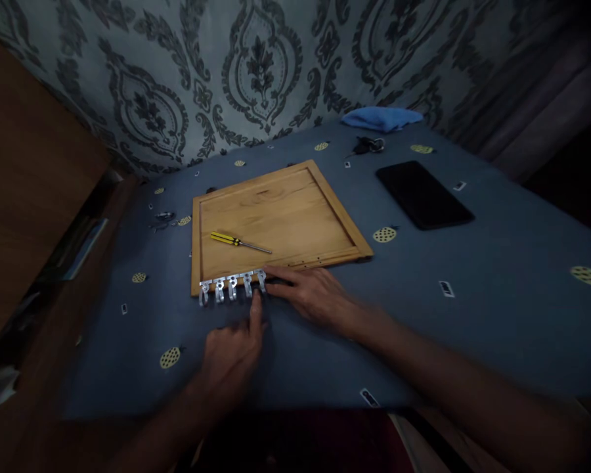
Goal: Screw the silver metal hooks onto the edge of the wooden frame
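A silver metal hook rail (233, 284) with several hooks lies along the near left edge of a framed wooden board (270, 203). My right hand (318, 295) reaches in from the right, with two fingertips about the rail's right end. Below the rail is my left hand (234, 351), its index finger stretched up to the hooks near the right end and its other fingers curled. On the board's panel rests a screwdriver (239, 242) with a yellow and black handle, touched by neither hand.
A blue patterned cloth (502, 315) covers the surface. Right of the board lies a black tablet-like slab (423, 195). Keys (367, 145) and a folded blue cloth (381, 119) are at the back. Small metal items (163, 218) lie left of the board, near a wooden cabinet (34, 171).
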`<action>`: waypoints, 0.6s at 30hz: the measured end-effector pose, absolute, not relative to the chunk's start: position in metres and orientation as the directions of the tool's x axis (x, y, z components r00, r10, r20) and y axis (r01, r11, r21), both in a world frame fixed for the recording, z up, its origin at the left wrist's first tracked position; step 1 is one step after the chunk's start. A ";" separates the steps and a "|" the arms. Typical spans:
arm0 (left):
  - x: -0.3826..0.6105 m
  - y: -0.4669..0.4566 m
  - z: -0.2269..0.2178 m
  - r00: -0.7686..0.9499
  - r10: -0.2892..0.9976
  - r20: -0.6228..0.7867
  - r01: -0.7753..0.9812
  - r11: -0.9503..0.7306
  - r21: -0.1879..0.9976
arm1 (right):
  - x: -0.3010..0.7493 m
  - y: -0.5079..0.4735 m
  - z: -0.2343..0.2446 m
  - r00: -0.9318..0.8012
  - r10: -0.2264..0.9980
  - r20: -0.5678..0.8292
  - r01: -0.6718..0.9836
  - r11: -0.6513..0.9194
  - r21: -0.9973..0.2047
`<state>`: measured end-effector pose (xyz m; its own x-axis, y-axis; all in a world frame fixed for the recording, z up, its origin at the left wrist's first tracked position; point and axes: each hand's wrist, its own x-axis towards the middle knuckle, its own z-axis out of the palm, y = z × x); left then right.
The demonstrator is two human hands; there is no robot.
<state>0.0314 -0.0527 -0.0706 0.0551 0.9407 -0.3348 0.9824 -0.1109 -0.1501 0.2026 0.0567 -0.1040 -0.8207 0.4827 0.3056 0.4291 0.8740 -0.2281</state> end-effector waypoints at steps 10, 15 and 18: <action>0.042 -0.059 -0.055 -0.016 0.919 -0.395 0.980 -0.064 -0.188 | 0.203 0.056 -0.100 -0.826 0.484 0.289 0.424 0.871 -0.249; 0.019 -0.081 -0.062 0.093 0.978 -0.188 0.985 -0.118 -0.125 | 0.202 0.057 -0.104 -0.819 0.482 0.311 0.425 0.874 -0.236; 0.002 -0.084 -0.069 0.143 0.990 0.007 0.990 -0.143 0.008 | 0.202 0.056 -0.103 -0.825 0.481 0.295 0.439 0.876 -0.201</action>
<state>0.0019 -0.0841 -0.0687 0.1434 0.9896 0.0067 0.9896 -0.1435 0.0081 0.2024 0.0563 -0.1033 -0.8253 0.4814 0.2951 0.4391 0.8757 -0.2006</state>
